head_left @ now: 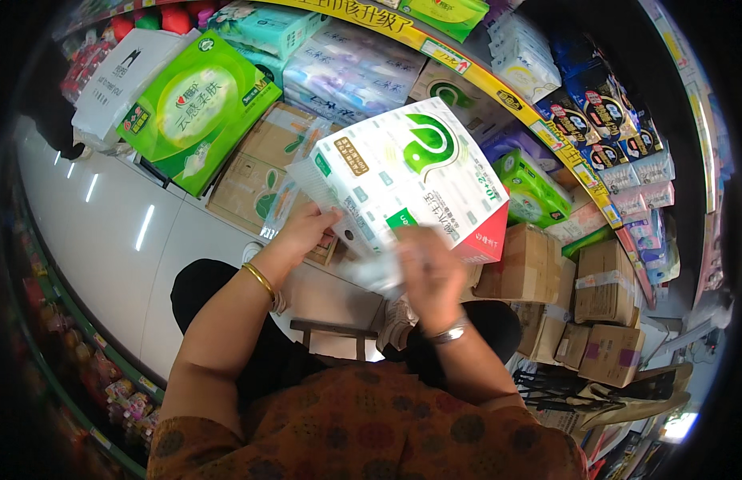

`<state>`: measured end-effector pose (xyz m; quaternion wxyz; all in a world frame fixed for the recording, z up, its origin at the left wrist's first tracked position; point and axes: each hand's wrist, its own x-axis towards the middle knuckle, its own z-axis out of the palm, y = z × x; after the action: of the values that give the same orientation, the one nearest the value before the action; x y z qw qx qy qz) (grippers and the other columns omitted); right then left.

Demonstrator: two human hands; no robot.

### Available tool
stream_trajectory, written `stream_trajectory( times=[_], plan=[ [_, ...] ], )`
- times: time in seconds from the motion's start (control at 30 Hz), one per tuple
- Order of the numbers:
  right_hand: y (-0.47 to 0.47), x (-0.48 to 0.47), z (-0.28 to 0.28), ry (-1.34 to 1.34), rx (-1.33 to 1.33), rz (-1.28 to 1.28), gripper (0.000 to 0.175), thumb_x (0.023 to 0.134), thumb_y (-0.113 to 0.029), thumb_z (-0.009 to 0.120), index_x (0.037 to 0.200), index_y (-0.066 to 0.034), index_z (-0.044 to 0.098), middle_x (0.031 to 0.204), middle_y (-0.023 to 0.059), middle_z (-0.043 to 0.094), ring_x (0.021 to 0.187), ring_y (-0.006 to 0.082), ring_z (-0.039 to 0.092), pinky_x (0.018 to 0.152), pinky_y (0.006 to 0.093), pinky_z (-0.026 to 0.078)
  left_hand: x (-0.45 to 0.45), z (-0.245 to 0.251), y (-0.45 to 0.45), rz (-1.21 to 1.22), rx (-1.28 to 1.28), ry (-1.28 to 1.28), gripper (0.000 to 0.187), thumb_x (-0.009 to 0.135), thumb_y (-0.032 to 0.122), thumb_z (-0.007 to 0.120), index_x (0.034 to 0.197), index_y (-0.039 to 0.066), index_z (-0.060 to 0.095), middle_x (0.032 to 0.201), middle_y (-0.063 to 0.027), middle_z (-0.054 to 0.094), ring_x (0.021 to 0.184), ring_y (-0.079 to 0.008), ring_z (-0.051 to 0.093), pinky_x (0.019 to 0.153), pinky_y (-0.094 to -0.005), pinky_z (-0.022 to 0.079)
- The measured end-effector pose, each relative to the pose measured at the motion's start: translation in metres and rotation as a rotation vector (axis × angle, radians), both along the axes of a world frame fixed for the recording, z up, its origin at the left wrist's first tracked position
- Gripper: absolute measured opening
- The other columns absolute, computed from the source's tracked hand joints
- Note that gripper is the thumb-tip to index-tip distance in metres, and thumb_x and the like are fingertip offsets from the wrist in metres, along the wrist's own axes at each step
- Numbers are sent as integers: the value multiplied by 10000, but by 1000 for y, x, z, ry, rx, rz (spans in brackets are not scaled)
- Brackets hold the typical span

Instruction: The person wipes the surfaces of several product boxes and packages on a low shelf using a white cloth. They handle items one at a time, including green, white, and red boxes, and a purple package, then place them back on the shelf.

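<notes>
A large white and green plastic-wrapped tissue pack (pixel 401 171) lies tilted before me, its clear wrap loose at the near left end. At that end, my left hand (pixel 314 225) has its fingertips on the edge of the clear wrap. My right hand (pixel 431 267), blurred by motion, is bent at the pack's near edge, beside a crumpled whitish piece of plastic (pixel 377 270) that is also blurred. Whether the right fingers grip this piece is unclear. Under the pack's right side shows a red box (pixel 485 240).
A green tissue pack (pixel 197 114) stands at the left, beside a cardboard box (pixel 251 174). Stacked cardboard boxes (pixel 524 264) stand at the right, below a yellow-edged shelf (pixel 515 102). A low stool (pixel 335 329) is between my knees.
</notes>
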<state>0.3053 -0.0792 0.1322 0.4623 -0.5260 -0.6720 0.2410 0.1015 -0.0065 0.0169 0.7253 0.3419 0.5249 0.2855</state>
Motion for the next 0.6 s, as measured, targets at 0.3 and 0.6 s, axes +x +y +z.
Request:
stream_trajectory(
  times=[0.3,0.6],
  plan=[
    [40,41,-49,-821,43,255,491,872,-156,621,1337,-10,561,1460,186,478,1339,377,453,1074,500,405,5,-1,-4,-261,278,307,277,940,253,633,965,-11,714,836,-104,709,724,-196,638,671,-329,497],
    [192,144,-94,-954,-359,-324,635,959,-570,467,1499,-239,434,1602,111,336,1461,392,311,1135,581,297,3,0,-2,-417,535,583,260,916,217,602,911,-25,697,888,-227,689,861,-368,675,796,-455,535]
  ],
)
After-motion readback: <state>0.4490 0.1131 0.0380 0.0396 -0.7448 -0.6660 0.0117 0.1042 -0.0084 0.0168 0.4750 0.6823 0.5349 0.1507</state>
